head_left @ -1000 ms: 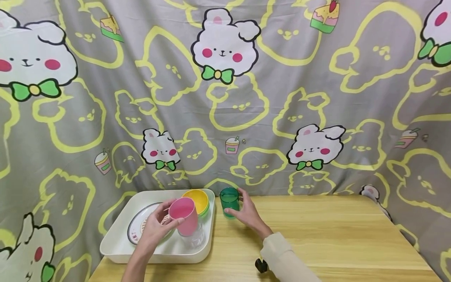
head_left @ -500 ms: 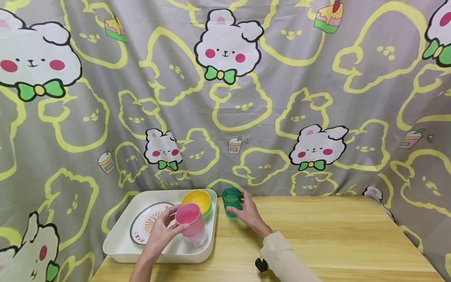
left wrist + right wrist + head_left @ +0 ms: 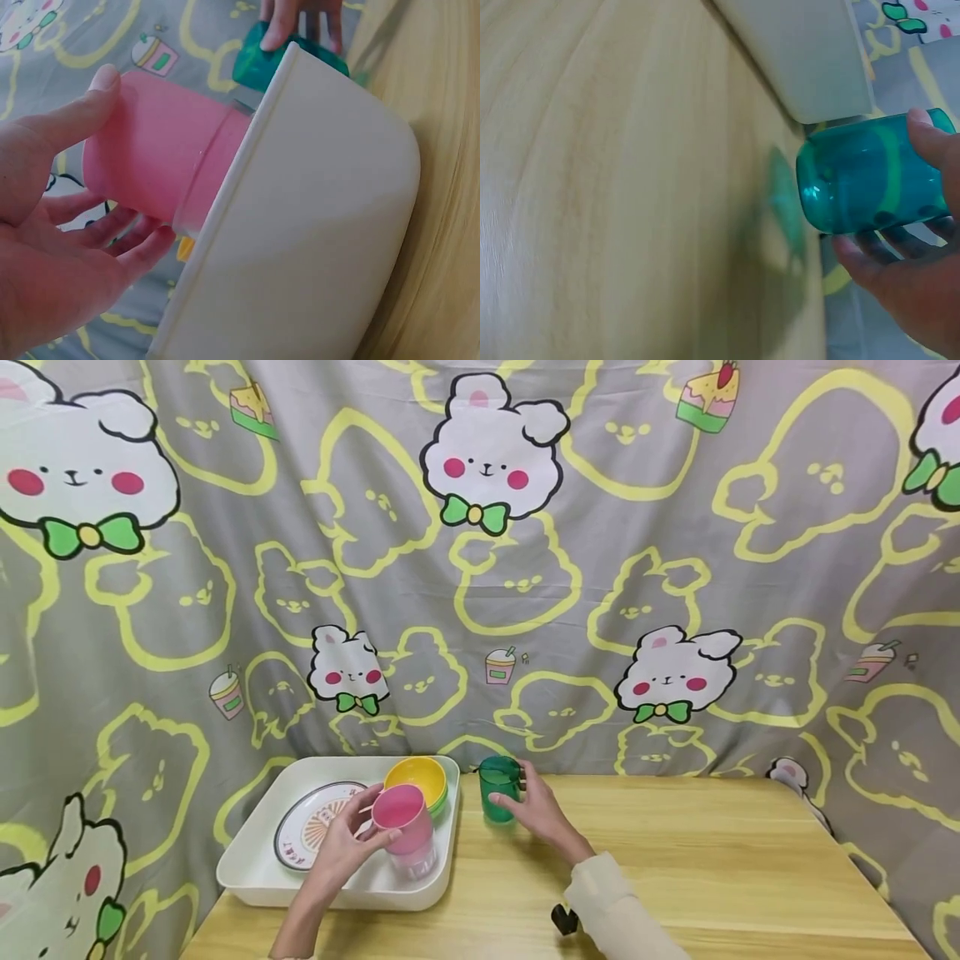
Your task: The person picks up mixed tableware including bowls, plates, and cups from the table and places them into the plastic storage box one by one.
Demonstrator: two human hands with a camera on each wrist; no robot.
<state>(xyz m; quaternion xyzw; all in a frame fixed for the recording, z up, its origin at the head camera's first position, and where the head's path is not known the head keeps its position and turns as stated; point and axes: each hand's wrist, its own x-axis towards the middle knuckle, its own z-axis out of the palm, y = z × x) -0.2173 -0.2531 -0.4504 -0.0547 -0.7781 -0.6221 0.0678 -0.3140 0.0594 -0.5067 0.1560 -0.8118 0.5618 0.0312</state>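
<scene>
My left hand (image 3: 348,839) holds a pink cup (image 3: 405,820) between thumb and fingers over the front right of the white tray (image 3: 337,896). The lower part of the pink cup sits inside a clear cup (image 3: 417,865). In the left wrist view, the thumb is on one side of the pink cup (image 3: 161,142) and the fingers lie along the other. Just right of the tray, my right hand (image 3: 542,810) grips a see-through green cup (image 3: 498,789) by its side. A green reflection shows on the table beyond this cup's base (image 3: 817,184).
A white plate with a printed pattern (image 3: 296,839) lies in the tray's left half. Stacked yellow (image 3: 415,772) and green (image 3: 439,806) bowls stand at its back right. A small black object (image 3: 564,919) is by the right sleeve. A patterned curtain (image 3: 525,610) hangs behind the table.
My left hand has brought the pink cup slightly right and upright, into line with the clear cup. The right hand and green cup have shifted a little right. The head view has moved slightly.
</scene>
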